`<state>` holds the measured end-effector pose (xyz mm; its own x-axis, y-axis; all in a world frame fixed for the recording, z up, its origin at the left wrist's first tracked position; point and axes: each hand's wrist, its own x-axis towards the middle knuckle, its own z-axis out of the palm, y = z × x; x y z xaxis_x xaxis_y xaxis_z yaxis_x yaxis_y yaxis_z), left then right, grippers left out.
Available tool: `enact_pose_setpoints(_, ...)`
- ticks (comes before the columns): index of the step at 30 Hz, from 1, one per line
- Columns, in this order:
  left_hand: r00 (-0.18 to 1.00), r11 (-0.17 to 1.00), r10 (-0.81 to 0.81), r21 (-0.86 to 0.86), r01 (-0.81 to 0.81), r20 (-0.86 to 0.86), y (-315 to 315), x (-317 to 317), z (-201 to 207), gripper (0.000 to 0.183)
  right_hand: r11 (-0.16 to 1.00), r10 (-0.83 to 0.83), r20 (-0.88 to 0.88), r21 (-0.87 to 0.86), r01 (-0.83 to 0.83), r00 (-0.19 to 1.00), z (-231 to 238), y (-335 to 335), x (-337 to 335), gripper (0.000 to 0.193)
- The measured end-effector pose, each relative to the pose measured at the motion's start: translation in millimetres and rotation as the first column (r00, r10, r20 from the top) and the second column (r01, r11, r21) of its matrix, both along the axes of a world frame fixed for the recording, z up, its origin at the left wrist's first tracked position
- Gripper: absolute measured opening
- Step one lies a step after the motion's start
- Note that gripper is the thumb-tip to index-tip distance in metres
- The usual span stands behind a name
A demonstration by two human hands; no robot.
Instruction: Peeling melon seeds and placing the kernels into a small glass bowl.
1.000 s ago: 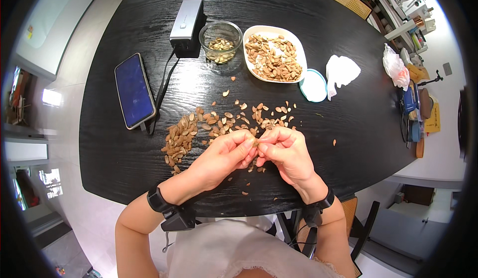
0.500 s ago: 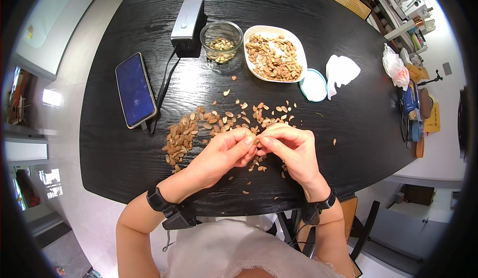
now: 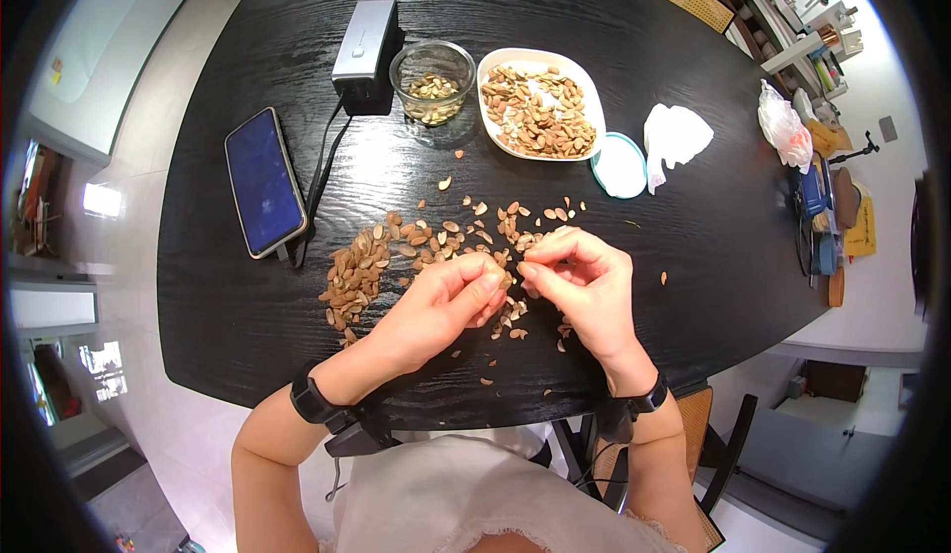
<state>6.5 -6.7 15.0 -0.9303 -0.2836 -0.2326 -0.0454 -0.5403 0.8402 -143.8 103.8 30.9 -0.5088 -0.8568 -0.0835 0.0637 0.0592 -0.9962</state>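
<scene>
My left hand (image 3: 445,301) is closed in a pinch, with a small brownish seed (image 3: 506,281) between thumb and forefinger. Just to its right, my right hand (image 3: 586,286) has thumb and forefinger pressed close together; whatever is between them is too small to make out. A short gap separates the two sets of fingertips. Below and around them, brown seeds and split shells (image 3: 510,224) lie scattered on the black table. To the left of my left hand is a denser heap of seeds (image 3: 354,274).
Beyond the hands stand a glass bowl (image 3: 433,71) with greenish kernels and a white tub (image 3: 488,66) of brown seeds. Nearby are a round teal-rimmed lid (image 3: 620,167), crumpled white tissue (image 3: 677,140), a grey box-shaped device (image 3: 366,46) and a phone (image 3: 265,182) with a cable.
My right fingertips have drawn away from the left ones, opening a small gap between the hands. The left hand keeps its pinch. The whole view has shifted slightly.
</scene>
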Motion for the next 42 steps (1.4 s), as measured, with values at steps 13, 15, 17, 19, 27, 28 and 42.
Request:
enact_pose_setpoints(13,0.996,0.963,0.014,-0.27,0.011,0.09,-2.0,2.0,-4.3,0.025,0.96,0.146,-0.628,-0.098,-0.264,0.764,6.2,-2.0,-1.5,0.008)
enact_pose_setpoints(15,0.992,0.912,0.066,-0.41,-0.016,0.109,0.8,1.7,-6.1,0.025,0.956,0.137,-0.668,-0.104,-0.274,0.731,7.0,-3.6,0.2,0.008)
enact_pose_setpoints(17,0.993,0.902,0.07,-0.431,-0.021,0.097,1.6,1.2,-6.5,0.024,0.952,0.146,-0.72,-0.084,-0.294,0.679,8.5,-4.2,2.5,0.01)
enact_pose_setpoints(19,0.994,0.891,0.072,-0.453,-0.025,0.086,1.7,0.5,-5.8,0.024,0.955,0.129,-0.748,-0.083,-0.284,0.652,6.4,-5.6,4.9,0.01)
enact_pose_setpoints(27,0.991,0.835,0.103,-0.549,-0.041,0.083,1.3,1.0,-1.6,0.023,0.999,0.0,-0.701,-0.037,-0.036,0.713,2.0,-3.3,-1.5,0.006)
enact_pose_setpoints(28,0.991,0.835,0.103,-0.549,-0.041,0.083,2.3,0.7,-2.2,0.023,0.997,-0.041,-0.615,-0.078,-0.009,0.788,1.0,-4.4,-1.0,0.006)
enact_pose_setpoints(42,0.969,0.665,0.241,-0.72,-0.201,-0.048,2.7,-1.6,-0.6,0.017,0.963,0.263,-0.142,0.091,-0.252,0.954,6.6,0.4,7.2,0.01)
